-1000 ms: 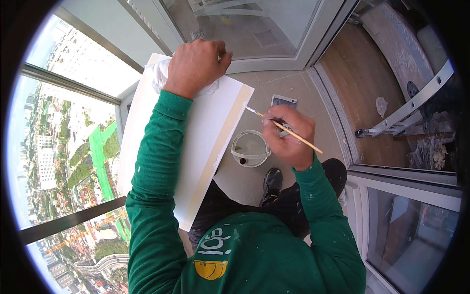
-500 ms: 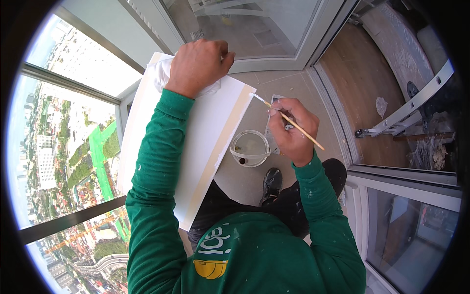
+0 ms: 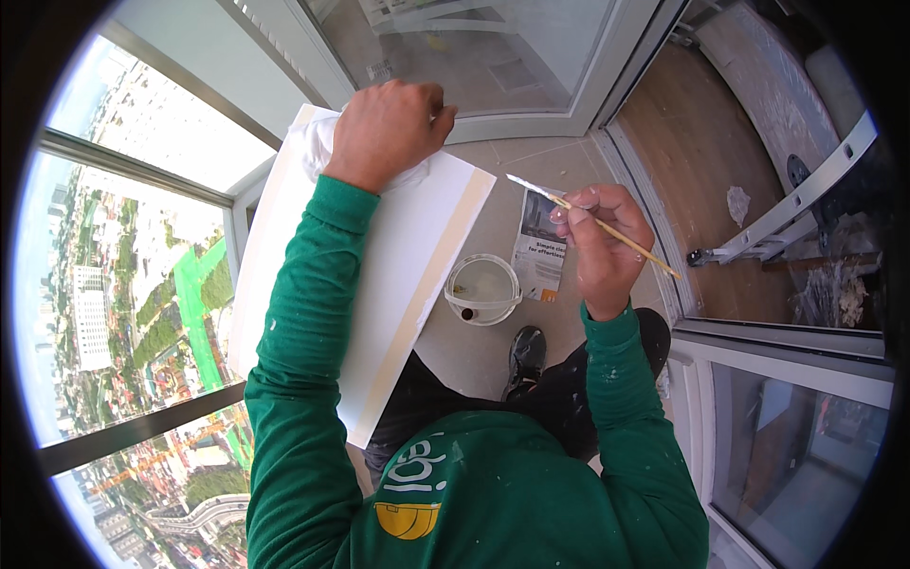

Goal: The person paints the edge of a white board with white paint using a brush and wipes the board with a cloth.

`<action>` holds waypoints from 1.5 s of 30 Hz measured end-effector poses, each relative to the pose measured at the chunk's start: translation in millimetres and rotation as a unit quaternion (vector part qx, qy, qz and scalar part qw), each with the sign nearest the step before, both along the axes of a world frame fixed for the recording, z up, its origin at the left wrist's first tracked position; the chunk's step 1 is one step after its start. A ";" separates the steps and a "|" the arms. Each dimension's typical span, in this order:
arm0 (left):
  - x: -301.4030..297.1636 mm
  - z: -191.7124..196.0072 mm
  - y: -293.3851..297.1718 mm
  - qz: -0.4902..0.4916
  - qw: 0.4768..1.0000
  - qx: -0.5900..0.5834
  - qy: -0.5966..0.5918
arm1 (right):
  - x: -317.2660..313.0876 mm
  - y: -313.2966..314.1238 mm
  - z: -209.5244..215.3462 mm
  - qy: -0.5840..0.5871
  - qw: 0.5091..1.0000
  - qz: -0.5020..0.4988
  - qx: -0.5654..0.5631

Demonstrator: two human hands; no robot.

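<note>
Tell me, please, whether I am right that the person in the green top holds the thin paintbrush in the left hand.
Not quite: the head view shows the thin paintbrush in the right hand, not the left hand. The green top is as you say.

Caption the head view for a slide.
Right hand holds a white-tipped brush clear of the white panel; left hand rests over a white cloth.
</note>
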State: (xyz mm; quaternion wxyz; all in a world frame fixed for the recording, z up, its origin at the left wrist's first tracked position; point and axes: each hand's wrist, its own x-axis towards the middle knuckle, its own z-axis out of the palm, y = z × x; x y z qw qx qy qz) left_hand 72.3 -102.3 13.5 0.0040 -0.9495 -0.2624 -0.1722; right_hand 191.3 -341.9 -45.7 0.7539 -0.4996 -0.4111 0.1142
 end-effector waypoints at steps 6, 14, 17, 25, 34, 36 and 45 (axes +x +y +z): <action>-2.0 -0.6 2.3 0.003 1.000 -0.007 -0.001 | 34.9 -0.9 -12.0 0.189 0.977 0.081 0.056; -3.6 3.5 1.3 0.010 1.000 -0.004 0.002 | 6.4 13.4 -24.5 -0.028 0.998 0.038 -0.048; -4.2 4.2 0.0 0.013 1.000 -0.012 0.005 | -0.3 15.9 -27.0 -0.056 0.997 0.016 -0.048; -7.2 6.0 1.7 0.017 1.000 -0.018 0.005 | -4.7 19.6 -27.4 -0.086 0.995 -0.020 -0.043; -8.5 5.0 2.8 0.016 1.000 -0.018 0.001 | -9.9 21.8 -23.8 -0.122 0.991 -0.039 -0.033; -8.1 4.9 3.3 0.015 1.000 -0.014 0.004 | -8.4 23.5 -28.4 -0.127 0.991 -0.023 -0.044; -17.2 2.6 7.0 0.020 1.000 -0.019 0.003 | 0.2 14.2 -30.9 0.150 0.983 0.100 -0.025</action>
